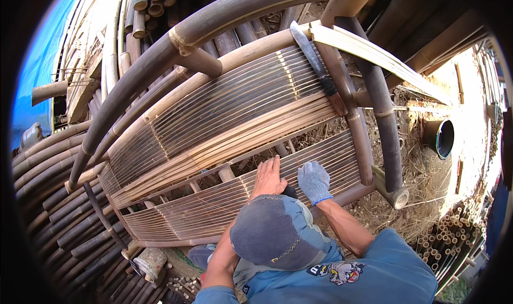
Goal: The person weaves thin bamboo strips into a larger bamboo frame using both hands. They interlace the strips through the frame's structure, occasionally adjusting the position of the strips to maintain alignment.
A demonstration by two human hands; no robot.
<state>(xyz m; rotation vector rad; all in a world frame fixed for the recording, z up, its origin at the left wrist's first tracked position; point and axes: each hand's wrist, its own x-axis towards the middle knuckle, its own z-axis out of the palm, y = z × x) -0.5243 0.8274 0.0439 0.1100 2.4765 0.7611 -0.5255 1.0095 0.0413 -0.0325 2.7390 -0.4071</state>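
My bare left hand (269,177) lies on the near slatted panel (214,203) of a bamboo bench, its fingers stretched out away from me. Just to the right, my right hand (314,180) wears a grey-blue knit glove. Its fingers are curled over the same slats, and whatever they hold is hidden. A short dark rounded piece (290,191) shows between the two hands, partly covered by my cap. Pale split bamboo strips (230,143) lie lengthwise along the bench. A large knife (315,61) with a dark handle rests across its far right end.
Thick curved bamboo poles (230,7) form the bench frame around the slats. More pale strips (382,58) lean over the right end. Stacked bamboo poles (48,165) fill the left, and a bundle of thin canes (454,237) lies right. A dark bucket (441,138) lies tipped over.
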